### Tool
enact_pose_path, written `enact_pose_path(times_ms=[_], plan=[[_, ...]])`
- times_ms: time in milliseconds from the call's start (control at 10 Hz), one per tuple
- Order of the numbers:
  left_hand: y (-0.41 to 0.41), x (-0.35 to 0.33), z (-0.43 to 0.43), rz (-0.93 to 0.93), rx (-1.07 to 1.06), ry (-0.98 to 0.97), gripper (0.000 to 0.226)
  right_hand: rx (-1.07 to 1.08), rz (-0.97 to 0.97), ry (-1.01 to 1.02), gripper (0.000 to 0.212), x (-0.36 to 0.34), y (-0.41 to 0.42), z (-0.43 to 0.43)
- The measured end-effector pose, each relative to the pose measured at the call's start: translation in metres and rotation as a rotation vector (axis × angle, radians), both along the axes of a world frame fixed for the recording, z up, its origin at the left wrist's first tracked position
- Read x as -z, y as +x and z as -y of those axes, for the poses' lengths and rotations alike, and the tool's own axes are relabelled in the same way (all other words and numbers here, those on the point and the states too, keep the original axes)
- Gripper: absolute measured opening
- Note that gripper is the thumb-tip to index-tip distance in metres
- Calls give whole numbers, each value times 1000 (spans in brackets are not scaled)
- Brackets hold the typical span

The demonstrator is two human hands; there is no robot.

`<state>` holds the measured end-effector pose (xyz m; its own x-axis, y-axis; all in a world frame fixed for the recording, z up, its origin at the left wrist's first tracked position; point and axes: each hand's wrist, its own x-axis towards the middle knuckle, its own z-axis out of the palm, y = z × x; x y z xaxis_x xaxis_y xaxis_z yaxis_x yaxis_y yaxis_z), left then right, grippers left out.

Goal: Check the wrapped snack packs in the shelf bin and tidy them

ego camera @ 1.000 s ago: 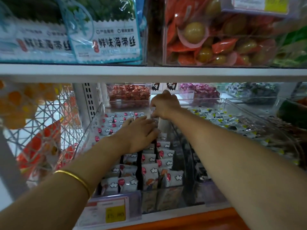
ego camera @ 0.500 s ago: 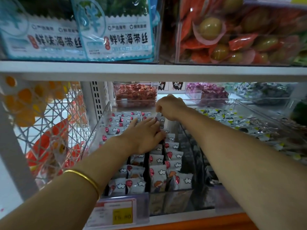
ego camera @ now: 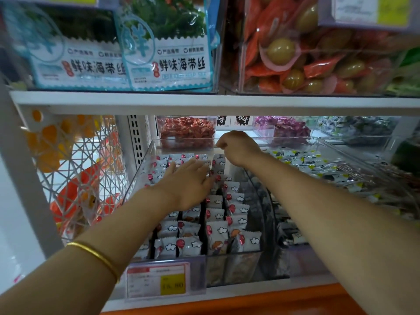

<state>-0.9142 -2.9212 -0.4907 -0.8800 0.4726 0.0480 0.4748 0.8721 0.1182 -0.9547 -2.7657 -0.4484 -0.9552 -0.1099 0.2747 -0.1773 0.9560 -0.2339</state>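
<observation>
A clear plastic shelf bin [ego camera: 138, 178] on the lower shelf holds rows of small white snack packs [ego camera: 218, 233] printed with red balloons and clouds. My left hand [ego camera: 186, 183] lies flat with straight fingers on the packs in the middle of the bin. My right hand [ego camera: 238, 146] reaches to the bin's far end with its fingers curled at the back rim; what it holds, if anything, is hidden. The packs under my left palm are hidden.
A price tag [ego camera: 159, 280] hangs on the bin's front. To the right is a second clear bin [ego camera: 354, 160] of white-and-dark packs. Behind stand bins of red [ego camera: 186, 130] and purple sweets [ego camera: 284, 128]. The upper shelf [ego camera: 204, 101] overhangs closely. A white wire basket [ego camera: 75, 169] is at left.
The view has shifted slightly down and left. My left hand has slid a little further back over the packs; my right hand stays curled at the bin's far rim.
</observation>
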Motion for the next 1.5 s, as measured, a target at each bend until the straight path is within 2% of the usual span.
enact_pose_path(times_ms=[100, 300, 500, 600, 700, 800, 1000, 1100, 1200, 1300, 1400, 1500], plan=[[7, 3, -6, 25, 26, -35, 57, -70, 74, 79, 34, 2, 11, 2], [10, 13, -4, 22, 8, -128, 58, -105, 151, 482, 34, 11, 25, 0], [12, 11, -3, 24, -10, -118, 57, -57, 113, 497, 17, 6, 33, 7], [14, 11, -2, 7, -7, -63, 57, -86, 142, 494, 33, 5, 38, 8], [17, 11, -2, 25, -4, -56, 57, -65, 220, 599, 33, 7, 42, 7], [22, 12, -4, 38, -9, -96, 57, -38, 206, 593, 31, 8, 47, 8], [41, -1, -5, -8, -25, 37, 55, -52, 140, 423, 38, 2, 83, 3], [61, 5, -3, -13, -22, 16, 57, -43, 123, 429, 39, 14, 111, -4], [74, 14, -5, -11, -43, -116, 58, -22, 79, 437, 33, 27, 132, -4], [85, 4, -7, -5, -68, -94, 56, -41, 18, 350, 32, 24, 148, -3], [111, -17, 2, -99, -23, 200, 51, -48, -193, 28, 32, 12, 175, -12], [167, -45, 27, -43, 62, 639, 49, -66, -417, -438, 32, -11, 225, -33]])
